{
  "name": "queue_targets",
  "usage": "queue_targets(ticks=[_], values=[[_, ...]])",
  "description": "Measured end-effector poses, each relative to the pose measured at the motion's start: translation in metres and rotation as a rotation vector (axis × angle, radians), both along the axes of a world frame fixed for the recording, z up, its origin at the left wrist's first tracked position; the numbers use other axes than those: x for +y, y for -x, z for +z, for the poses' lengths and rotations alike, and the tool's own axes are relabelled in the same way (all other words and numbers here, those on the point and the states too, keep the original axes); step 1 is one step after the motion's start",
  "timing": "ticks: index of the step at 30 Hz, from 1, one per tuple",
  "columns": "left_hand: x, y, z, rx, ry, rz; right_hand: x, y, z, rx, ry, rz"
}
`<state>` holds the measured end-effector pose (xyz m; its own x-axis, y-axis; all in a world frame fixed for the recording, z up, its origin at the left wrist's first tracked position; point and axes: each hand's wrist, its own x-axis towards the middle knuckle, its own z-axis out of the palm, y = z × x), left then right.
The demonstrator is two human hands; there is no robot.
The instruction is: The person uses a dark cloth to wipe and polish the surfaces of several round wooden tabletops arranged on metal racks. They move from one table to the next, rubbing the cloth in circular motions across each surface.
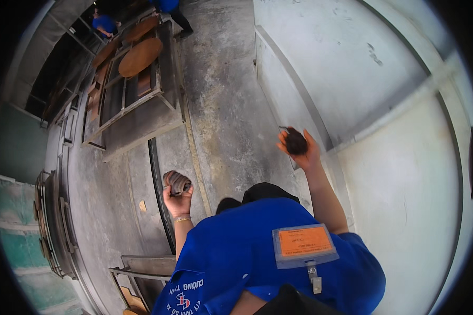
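My left hand [178, 203] is closed around a thick bundle [178, 181] with brown and grey bands, like a rolled or folded strip. A thin bracelet circles that wrist. Out to the right, my right hand [309, 153] is raised beside the white panels, its fingers curled about a dark, rounded wad [295, 142]. A short dark end sticks out of the wad, and the fingertips look orange-stained. What either bundle is made of cannot be made out. The two hands are well apart, both in front of my blue shirt.
A metal-framed rack [122, 111] with round wooden boards [141, 56] stands ahead on the left. Two people in blue [104, 24] are beyond it. Pale panels [404, 210] line the right. Another frame [142, 274] is close at lower left, on the grey concrete floor [220, 79].
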<state>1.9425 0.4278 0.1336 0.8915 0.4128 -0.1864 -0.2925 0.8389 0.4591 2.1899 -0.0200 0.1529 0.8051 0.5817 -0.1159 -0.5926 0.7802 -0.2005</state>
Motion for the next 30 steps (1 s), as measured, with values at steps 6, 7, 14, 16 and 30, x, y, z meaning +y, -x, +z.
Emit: queue_targets(ticks=[6, 7, 14, 16, 30], values=[[0.050, -0.036, -0.009, -0.040, -0.004, 0.158, 0.126, -0.160, 0.051, -0.220, 0.627, -0.013], [0.068, -0.046, -0.012, -0.347, -0.033, -0.094, 0.142, -0.183, 0.058, -0.264, 0.668, 0.014], [0.160, -0.190, 0.008, 0.458, -0.085, 0.110, 0.261, -0.334, 0.087, -0.771, 1.176, -0.034], [0.185, -0.268, 0.032, 0.451, -0.268, 0.035, 0.286, -0.373, 0.102, -0.901, 1.274, -0.083], [0.210, -0.665, 0.160, 0.181, -1.579, -0.400, 0.416, -0.598, 0.189, -1.325, 1.268, -0.068]])
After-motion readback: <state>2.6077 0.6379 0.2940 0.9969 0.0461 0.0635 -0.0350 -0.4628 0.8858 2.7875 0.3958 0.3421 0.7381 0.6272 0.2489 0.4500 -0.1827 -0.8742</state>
